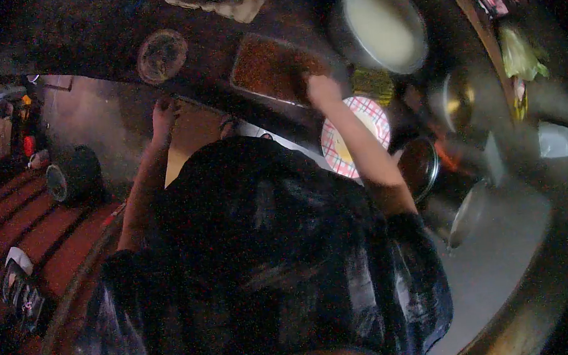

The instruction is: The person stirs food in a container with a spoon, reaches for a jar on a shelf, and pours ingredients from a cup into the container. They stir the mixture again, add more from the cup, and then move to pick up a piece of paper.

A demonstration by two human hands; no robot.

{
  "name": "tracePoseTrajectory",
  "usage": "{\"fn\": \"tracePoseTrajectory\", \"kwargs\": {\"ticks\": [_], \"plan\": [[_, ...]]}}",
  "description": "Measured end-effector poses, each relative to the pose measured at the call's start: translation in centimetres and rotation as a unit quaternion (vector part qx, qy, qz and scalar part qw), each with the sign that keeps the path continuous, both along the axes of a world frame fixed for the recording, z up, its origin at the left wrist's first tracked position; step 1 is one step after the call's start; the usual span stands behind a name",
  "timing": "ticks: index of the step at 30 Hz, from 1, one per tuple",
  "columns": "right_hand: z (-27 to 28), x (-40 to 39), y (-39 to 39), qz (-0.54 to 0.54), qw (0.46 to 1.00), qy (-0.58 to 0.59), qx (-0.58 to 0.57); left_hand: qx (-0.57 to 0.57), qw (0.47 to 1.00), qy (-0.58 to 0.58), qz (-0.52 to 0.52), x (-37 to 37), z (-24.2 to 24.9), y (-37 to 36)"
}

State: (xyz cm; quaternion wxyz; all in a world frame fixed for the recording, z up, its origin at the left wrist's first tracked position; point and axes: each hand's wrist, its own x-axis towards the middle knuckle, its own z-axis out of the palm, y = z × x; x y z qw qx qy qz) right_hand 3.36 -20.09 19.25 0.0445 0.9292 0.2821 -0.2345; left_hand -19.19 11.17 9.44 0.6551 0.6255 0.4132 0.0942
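I see the scene from above, with the person's dark clothing filling the lower middle of the view. Both arms reach up and away toward a dark counter (107, 51) along the top.

The right hand (322, 89) rests on the near right corner of a rectangular tray (269, 68) filled with something reddish-brown and grainy. The fingers look curled at the tray's edge, but the blur is too heavy for me to tell whether they grip the rim or only press on it. The tray lies flat on the counter, mostly to the left of that hand and slightly beyond it.

The left hand (164, 113) is well apart from the right one, at the near edge of the counter, left of the tray and not touching it. It looks loosely closed against the counter edge; I cannot tell whether it holds anything.

Beyond the left hand, a round dark dish (161, 55) sits on the counter, just left of the tray. To the right of the tray stands a big round pot (382, 26) with pale contents. Below the right forearm lies a plate (354, 135) with a red checked pattern, and a dark round lid (420, 167) lies just beside it. A metal bowl (467, 213) sits farther right on a grey surface. On the left, a dark cylindrical object (74, 177) lies near red steps (28, 231).
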Motion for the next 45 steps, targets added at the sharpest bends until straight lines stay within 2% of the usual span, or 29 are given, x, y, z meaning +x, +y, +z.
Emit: {"fn": "tracePoseTrajectory", "kwargs": {"ticks": [6, 9, 11, 12, 16, 19, 21, 25, 26, 28, 30, 32, 34, 36, 37, 39, 40, 42, 43, 45], "plan": [[1.9, 0.8, 1.0, 0.017, 0.995, -0.062, 0.070, 0.073, 0.996, -0.037, -0.043, -0.4, 0.3, 0.1], [2.5, 0.0, 3.4, 0.017, 0.991, -0.077, 0.111, 0.021, 0.999, 0.021, -0.020, -0.4, 0.2, 0.1], [0.2, 0.2, 3.6, 0.038, 0.998, -0.023, 0.036, 0.043, 0.997, -0.002, -0.058, -0.4, 1.1, -0.1], [-1.3, 0.1, 2.9, 0.032, 0.996, -0.044, 0.075, 0.065, 0.993, -0.025, -0.095, -0.2, 1.7, -0.1], [1.3, 0.5, 0.7, 0.043, 0.998, -0.034, 0.026, 0.044, 0.997, -0.045, -0.054, 0.5, 2.3, -0.4], [4.6, 0.4, 2.1, 0.059, 0.996, -0.051, 0.045, 0.093, 0.993, -0.053, -0.057, 0.1, 1.8, 0.0], [3.8, 0.1, 3.9, 0.057, 0.995, -0.061, 0.060, 0.005, 0.999, -0.013, -0.034, -0.4, 1.4, 0.2], [0.2, 0.2, 5.1, 0.067, 0.994, -0.045, 0.079, 0.005, 1.000, 0.010, -0.025, -0.4, 0.4, 0.1], [-0.4, 0.4, 4.2, 0.064, 0.997, -0.031, 0.026, 0.036, 0.998, -0.012, -0.051, -0.4, 0.3, 0.1], [0.5, 1.0, 2.6, 0.055, 0.998, -0.017, 0.025, 0.067, 0.994, -0.035, -0.074, -0.1, 0.3, 0.2], [1.6, 1.3, 1.4, 0.050, 0.998, -0.021, 0.025, 0.039, 0.998, 0.013, -0.055, 0.2, 0.6, 0.1], [4.4, 0.9, 2.0, 0.062, 0.997, -0.026, 0.025, 0.038, 0.998, -0.011, -0.049, -0.1, 0.1, 0.2], [4.8, 0.2, 3.4, 0.070, 0.997, -0.028, 0.025, 0.038, 0.998, -0.033, -0.045, -0.4, 0.6, -0.1], [3.0, -0.1, 5.3, 0.048, 0.997, -0.029, 0.055, 0.141, 0.987, -0.019, -0.069, -0.7, 1.5, -0.7], [2.0, -0.2, 5.6, 0.047, 0.997, -0.028, 0.055, 0.142, 0.987, -0.019, -0.069, -0.8, 0.8, -0.4], [0.3, -0.8, 5.7, 0.073, 0.995, -0.041, 0.060, 0.001, 0.998, -0.023, -0.054, -0.7, 0.5, -0.2], [0.1, -0.8, 4.9, 0.082, 0.995, -0.032, 0.039, 0.001, 0.998, -0.023, -0.055, -0.6, 1.0, -0.3], [1.2, -0.1, 3.6, 0.060, 0.998, -0.018, 0.007, 0.100, 0.992, 0.031, -0.076, -0.5, 2.4, -0.8], [2.1, 0.1, 3.0, 0.035, 0.999, -0.001, -0.026, 0.099, 0.992, 0.031, -0.076, -0.6, 1.5, -0.4], [3.1, 0.3, 2.5, 0.060, 0.997, -0.041, 0.000, 0.053, 0.998, 0.000, -0.041, -0.3, 0.2, 0.2]]}}
